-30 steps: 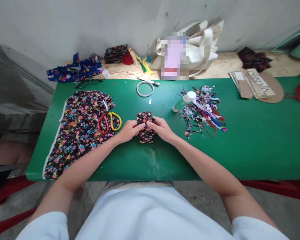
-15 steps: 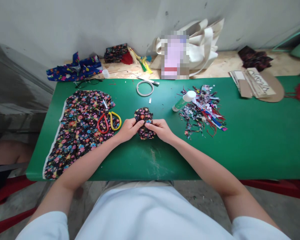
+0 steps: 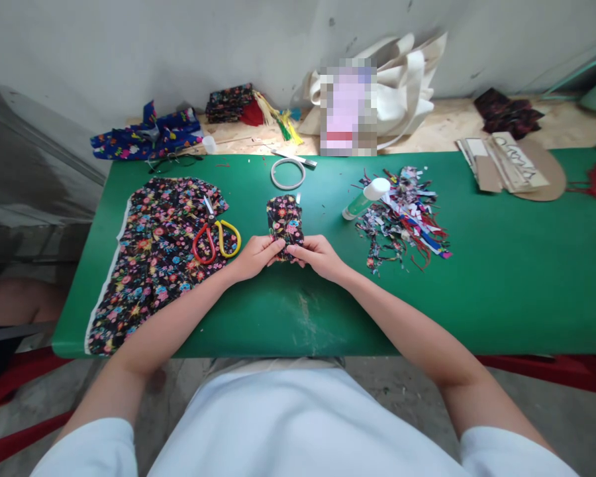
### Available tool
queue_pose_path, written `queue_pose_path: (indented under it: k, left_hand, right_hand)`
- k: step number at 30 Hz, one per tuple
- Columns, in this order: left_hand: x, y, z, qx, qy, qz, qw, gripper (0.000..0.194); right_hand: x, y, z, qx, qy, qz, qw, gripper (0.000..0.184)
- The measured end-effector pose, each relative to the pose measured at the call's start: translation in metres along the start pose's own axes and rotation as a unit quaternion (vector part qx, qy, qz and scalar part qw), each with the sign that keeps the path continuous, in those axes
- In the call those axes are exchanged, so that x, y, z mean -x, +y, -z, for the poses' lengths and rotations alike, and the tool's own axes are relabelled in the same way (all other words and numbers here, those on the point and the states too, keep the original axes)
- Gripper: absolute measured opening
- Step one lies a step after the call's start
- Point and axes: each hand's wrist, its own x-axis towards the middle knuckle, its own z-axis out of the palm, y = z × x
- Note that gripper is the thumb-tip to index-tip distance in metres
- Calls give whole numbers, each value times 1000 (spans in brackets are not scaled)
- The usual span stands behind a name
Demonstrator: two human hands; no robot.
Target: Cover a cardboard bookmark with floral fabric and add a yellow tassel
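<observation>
A small black floral fabric piece (image 3: 285, 217) is held between both hands over the green tabletop. My left hand (image 3: 259, 255) pinches its lower left part, thumb on top. My right hand (image 3: 320, 257) grips the lower right part the same way, and the two thumb tips almost meet. Fingers beneath the fabric are mostly hidden. Left of my left hand, scissors (image 3: 212, 240) with one red and one yellow handle lie on a larger sheet of the same floral fabric (image 3: 151, 265). Just beyond the held piece lies a roll of tape (image 3: 288, 173).
A glue stick (image 3: 366, 199) leans by a heap of fabric scraps (image 3: 407, 218) on the right. A cutter knife (image 3: 294, 159), eyeglasses (image 3: 175, 162), blue patterned fabric (image 3: 146, 136), a white tote bag (image 3: 402, 99) and cardboard pieces (image 3: 511, 169) lie along the back.
The fabric piece has turned in my hands, and more of it now extends away from me above the thumbs. Both hands remain in nearly the same place.
</observation>
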Motion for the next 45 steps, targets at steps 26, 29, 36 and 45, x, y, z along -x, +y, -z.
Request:
queue_pose_path:
  k: [26,29,36,45]
  left_hand:
    - [-1,-3,-1,74,-50,-17,996,65]
    - [0,0,-1,89,-56,-5,994,67]
    - [4,7,0,-60,-112,-23,992,54]
    - [3,8,3,-107,-140,-35,984,47]
  right_hand:
    - [-3,1,1,-57,-17,34,998,48]
    - [-2,1,0,-69,-15,20,997,48]
    - [0,0,-8,-123,110,-5,986,48]
    - [-2,2,-5,-207,136,-53,967,44]
